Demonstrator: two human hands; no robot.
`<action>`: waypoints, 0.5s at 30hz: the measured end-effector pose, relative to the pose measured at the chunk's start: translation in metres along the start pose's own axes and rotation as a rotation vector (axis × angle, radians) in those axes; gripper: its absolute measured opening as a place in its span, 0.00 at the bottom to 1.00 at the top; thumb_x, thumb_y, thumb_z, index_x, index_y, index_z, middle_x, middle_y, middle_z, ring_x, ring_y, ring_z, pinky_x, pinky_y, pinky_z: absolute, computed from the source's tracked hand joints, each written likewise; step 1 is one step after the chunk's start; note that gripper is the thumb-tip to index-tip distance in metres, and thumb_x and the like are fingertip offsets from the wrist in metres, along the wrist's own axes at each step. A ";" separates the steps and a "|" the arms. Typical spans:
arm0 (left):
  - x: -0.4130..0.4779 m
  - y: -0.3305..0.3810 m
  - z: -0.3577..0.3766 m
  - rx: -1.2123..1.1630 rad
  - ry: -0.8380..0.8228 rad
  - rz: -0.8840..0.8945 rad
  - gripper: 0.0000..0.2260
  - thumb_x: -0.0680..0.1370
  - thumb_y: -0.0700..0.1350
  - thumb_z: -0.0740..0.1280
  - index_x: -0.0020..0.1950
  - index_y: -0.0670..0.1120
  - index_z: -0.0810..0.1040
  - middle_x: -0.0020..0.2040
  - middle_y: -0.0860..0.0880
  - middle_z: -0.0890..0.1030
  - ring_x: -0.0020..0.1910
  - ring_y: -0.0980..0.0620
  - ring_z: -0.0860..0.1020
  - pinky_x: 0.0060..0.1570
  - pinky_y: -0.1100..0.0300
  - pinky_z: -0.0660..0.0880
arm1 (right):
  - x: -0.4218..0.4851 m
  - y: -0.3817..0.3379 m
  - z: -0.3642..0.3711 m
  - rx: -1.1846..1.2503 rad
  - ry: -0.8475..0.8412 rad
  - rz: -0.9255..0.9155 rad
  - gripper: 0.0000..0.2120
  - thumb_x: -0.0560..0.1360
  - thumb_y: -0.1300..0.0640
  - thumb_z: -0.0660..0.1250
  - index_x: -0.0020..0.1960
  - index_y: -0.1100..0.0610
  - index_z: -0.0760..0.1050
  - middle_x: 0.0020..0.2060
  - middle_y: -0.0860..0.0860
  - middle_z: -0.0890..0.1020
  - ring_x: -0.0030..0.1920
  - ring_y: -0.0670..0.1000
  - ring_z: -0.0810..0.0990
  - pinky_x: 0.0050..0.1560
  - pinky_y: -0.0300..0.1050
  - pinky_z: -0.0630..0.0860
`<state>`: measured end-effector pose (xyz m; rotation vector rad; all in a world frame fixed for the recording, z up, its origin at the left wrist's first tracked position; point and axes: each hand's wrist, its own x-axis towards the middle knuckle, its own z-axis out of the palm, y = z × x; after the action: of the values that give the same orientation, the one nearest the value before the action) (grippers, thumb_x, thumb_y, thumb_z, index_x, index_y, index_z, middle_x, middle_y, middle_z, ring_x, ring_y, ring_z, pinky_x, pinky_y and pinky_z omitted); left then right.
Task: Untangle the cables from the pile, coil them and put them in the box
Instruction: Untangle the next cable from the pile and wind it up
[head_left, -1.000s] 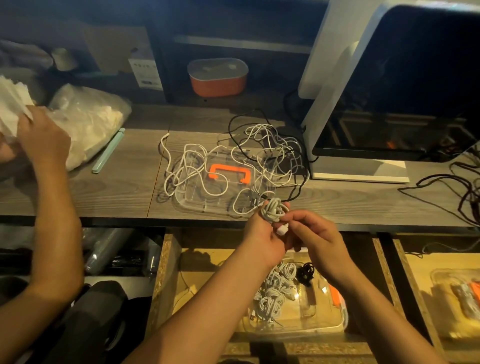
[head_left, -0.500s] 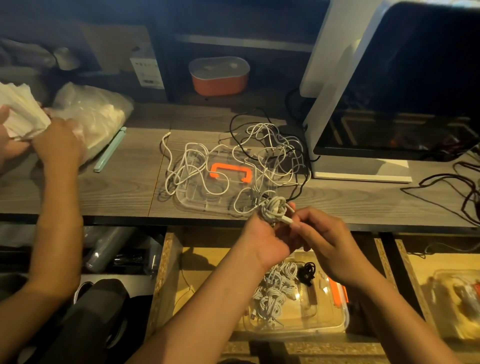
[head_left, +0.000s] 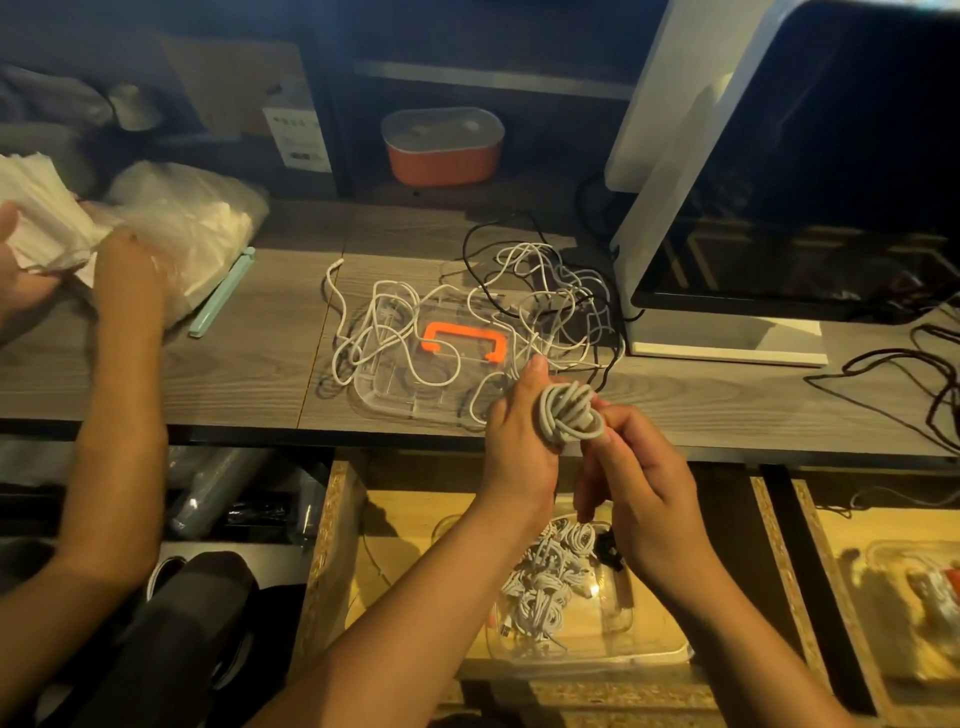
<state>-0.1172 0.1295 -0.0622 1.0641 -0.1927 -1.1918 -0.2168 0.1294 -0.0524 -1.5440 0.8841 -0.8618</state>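
Head view shows the left hand (head_left: 514, 447) and right hand (head_left: 639, 499) both gripping a coiled white cable (head_left: 571, 415) over the near table (head_left: 234, 374) edge, between the tangled pile (head_left: 467, 322) and the clear box (head_left: 649, 644) lying nearer in the drawer (head_left: 405, 530).

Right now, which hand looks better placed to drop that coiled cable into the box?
Probably the left hand: it cradles the coil, while the right hand only pinches the coil's edge.

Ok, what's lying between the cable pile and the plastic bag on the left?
A pale green stick on otherwise bare desk, in the head view.
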 end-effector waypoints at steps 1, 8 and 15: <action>0.000 0.001 -0.001 0.031 -0.016 0.034 0.15 0.80 0.48 0.59 0.39 0.42 0.77 0.32 0.50 0.79 0.33 0.56 0.78 0.39 0.62 0.75 | -0.001 -0.002 -0.001 -0.002 -0.017 0.003 0.14 0.74 0.43 0.58 0.45 0.54 0.74 0.28 0.48 0.76 0.25 0.47 0.73 0.25 0.41 0.72; -0.006 0.009 0.000 -0.084 -0.192 -0.073 0.15 0.72 0.53 0.62 0.34 0.44 0.81 0.32 0.48 0.81 0.33 0.54 0.80 0.35 0.63 0.77 | -0.005 -0.016 -0.003 0.038 -0.019 0.032 0.12 0.78 0.51 0.59 0.42 0.58 0.71 0.29 0.55 0.78 0.25 0.53 0.76 0.27 0.47 0.75; -0.007 0.020 0.001 -0.126 -0.280 -0.267 0.19 0.78 0.53 0.59 0.35 0.45 0.79 0.35 0.48 0.82 0.32 0.53 0.80 0.31 0.65 0.76 | -0.004 -0.031 -0.003 0.024 -0.002 0.067 0.13 0.75 0.52 0.58 0.44 0.62 0.70 0.33 0.58 0.80 0.29 0.55 0.80 0.31 0.48 0.80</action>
<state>-0.1073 0.1341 -0.0437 0.8265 -0.1936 -1.5736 -0.2188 0.1355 -0.0213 -1.4860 0.9155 -0.8194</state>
